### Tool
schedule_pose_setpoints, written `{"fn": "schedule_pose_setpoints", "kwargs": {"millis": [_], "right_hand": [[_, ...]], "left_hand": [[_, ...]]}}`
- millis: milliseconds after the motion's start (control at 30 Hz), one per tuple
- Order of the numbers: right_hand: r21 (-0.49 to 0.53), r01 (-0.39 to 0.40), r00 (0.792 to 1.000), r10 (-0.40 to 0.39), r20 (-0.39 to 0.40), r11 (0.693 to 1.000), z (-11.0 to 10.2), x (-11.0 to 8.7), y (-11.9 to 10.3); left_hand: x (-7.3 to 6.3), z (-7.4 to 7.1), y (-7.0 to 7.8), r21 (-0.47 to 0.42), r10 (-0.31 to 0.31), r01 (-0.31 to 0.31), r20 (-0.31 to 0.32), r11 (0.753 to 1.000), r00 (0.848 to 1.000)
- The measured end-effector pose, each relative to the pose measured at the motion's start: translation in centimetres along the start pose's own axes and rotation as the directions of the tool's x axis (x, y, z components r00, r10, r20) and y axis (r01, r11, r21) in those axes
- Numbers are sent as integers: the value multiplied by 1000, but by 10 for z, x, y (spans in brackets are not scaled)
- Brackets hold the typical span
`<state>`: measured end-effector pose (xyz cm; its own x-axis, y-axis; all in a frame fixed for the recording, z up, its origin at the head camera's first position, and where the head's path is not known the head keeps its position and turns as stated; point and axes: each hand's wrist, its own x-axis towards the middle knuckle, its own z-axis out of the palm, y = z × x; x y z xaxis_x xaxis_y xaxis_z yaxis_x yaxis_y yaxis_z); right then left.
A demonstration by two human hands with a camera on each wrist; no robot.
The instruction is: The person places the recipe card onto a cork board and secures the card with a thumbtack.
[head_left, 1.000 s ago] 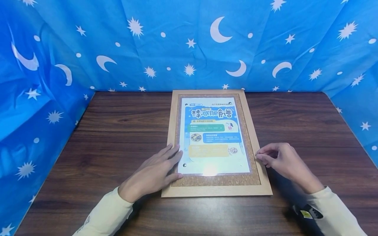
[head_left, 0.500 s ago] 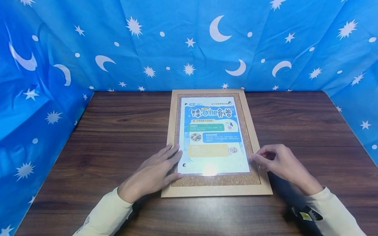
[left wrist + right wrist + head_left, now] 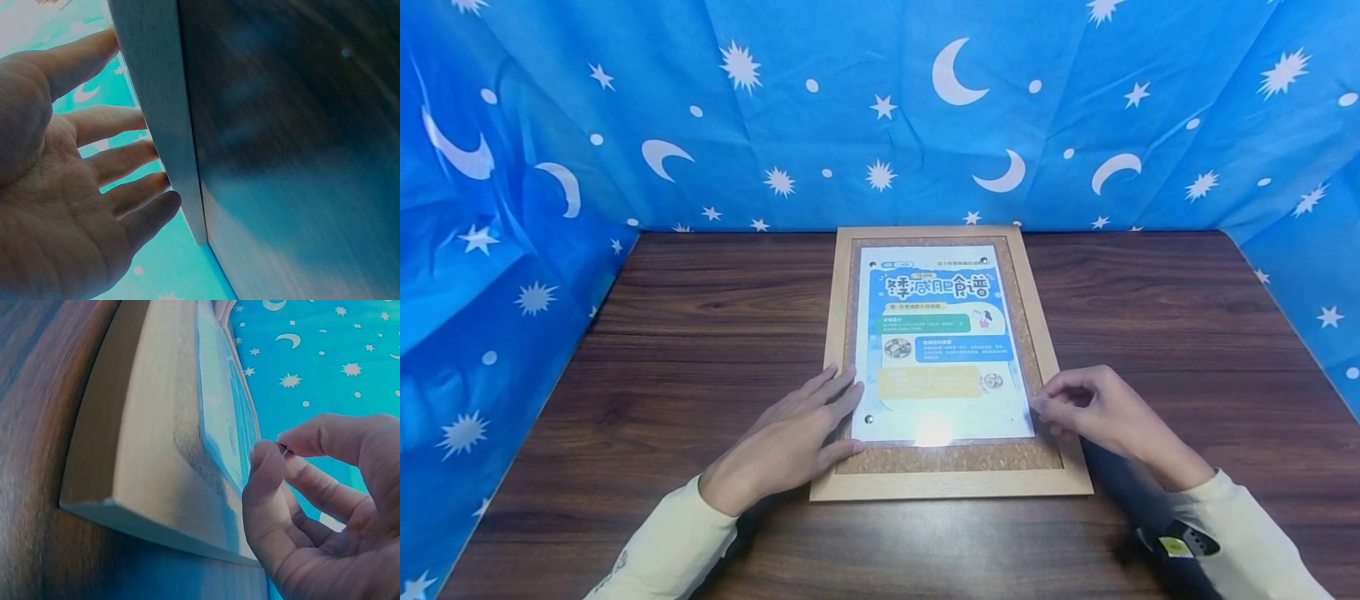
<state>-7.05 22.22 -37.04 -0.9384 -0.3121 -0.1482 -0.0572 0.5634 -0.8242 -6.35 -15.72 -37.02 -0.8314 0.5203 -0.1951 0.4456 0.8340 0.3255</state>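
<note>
A cork board [image 3: 955,458] in a pale wooden frame lies on the table, with a glossy printed poster [image 3: 940,337] on it. Round metal thumbtacks show at the poster's upper left, upper right and lower left [image 3: 869,419] corners. My left hand [image 3: 790,433] rests with spread fingers on the frame's left side, fingertips at the poster's edge. In the right wrist view, thumb and forefinger of my right hand [image 3: 319,494] pinch a small metal thumbtack [image 3: 285,449]. That hand [image 3: 1105,417] is over the frame's right side, fingertips right at the poster's lower right edge.
The dark wooden table [image 3: 700,308] extends on both sides of the board. A blue curtain [image 3: 820,108] with moons and stars hangs behind it and at both sides. Bright glare [image 3: 934,429] covers the poster's lower middle.
My right hand has moved a little left, from over the frame's right strip to the poster's lower right edge, keeping its pinch. The left hand and the board have stayed in place.
</note>
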Motion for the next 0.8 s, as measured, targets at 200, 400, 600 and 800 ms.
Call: {"fn": "schedule_pose_setpoints", "kwargs": {"millis": [200, 400, 600, 800], "right_hand": [[107, -53, 997, 45, 70, 993, 2, 4, 0], [168, -112, 993, 103, 65, 979, 8, 8, -1], [200, -151, 987, 137, 80, 968, 14, 12, -2], [175, -164, 982, 144, 121, 971, 15, 14, -2]], "left_hand": [[0, -1, 1, 2, -6, 6, 3, 1000, 1000], [0, -1, 1, -1, -8, 8, 4, 1000, 1000], [0, -1, 1, 3, -8, 8, 5, 1000, 1000], [0, -1, 0, 2, -8, 8, 9, 1000, 1000]]}}
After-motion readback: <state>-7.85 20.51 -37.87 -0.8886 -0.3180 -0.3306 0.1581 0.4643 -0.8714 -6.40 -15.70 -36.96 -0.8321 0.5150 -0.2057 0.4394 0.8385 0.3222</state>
